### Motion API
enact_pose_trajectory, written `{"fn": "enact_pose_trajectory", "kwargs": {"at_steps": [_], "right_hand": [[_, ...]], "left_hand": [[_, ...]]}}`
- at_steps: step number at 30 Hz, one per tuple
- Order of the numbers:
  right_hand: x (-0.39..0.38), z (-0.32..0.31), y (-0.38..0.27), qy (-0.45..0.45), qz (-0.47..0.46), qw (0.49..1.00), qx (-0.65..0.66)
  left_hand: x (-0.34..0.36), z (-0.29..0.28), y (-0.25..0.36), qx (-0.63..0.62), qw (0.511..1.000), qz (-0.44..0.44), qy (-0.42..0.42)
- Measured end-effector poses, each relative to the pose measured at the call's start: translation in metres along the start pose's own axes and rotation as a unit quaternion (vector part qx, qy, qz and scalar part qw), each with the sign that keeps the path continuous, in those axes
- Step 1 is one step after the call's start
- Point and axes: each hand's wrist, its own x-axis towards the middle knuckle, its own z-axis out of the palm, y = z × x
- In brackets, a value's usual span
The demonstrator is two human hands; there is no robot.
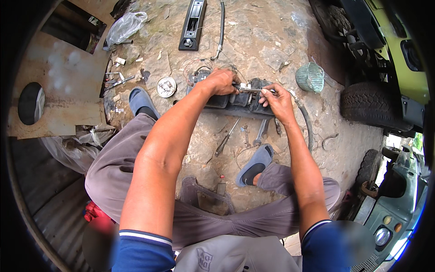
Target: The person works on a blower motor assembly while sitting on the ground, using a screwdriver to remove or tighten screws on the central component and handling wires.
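Observation:
A black plastic housing (216,101) with wires and hoses lies on the stony ground in front of me. My left hand (222,81) reaches over its top, fingers curled in beside a small pale metal piece (245,86); what they grip is hidden. On the housing's right side, my right hand (277,103) pinches a thin, shiny metal tool (256,90) that lies across toward the left fingers. Its exact kind is too small to tell. Close to the housing's near edge rest a screwdriver (226,138) and a wrench (260,132).
Left of the housing sits a round tin (158,90) of small parts; a greenish basket (302,80) stands to the right. Farther off lie a long black panel (188,43), a black hose (222,27) and a plastic bag (129,27). A vehicle tyre (369,104) borders the right.

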Motion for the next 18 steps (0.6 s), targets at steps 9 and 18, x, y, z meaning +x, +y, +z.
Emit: {"fn": "enact_pose_trajectory", "kwargs": {"at_steps": [9, 18], "right_hand": [[-0.004, 0.003, 0.015, -0.006, 0.001, 0.998, 0.059], [-0.005, 0.019, 0.028, 0.028, -0.011, 0.994, 0.101]], "left_hand": [[0.000, 0.002, -0.001, -0.006, 1.000, -0.006, 0.008], [0.000, 0.004, -0.002, 0.011, 1.000, 0.002, 0.016]]}}
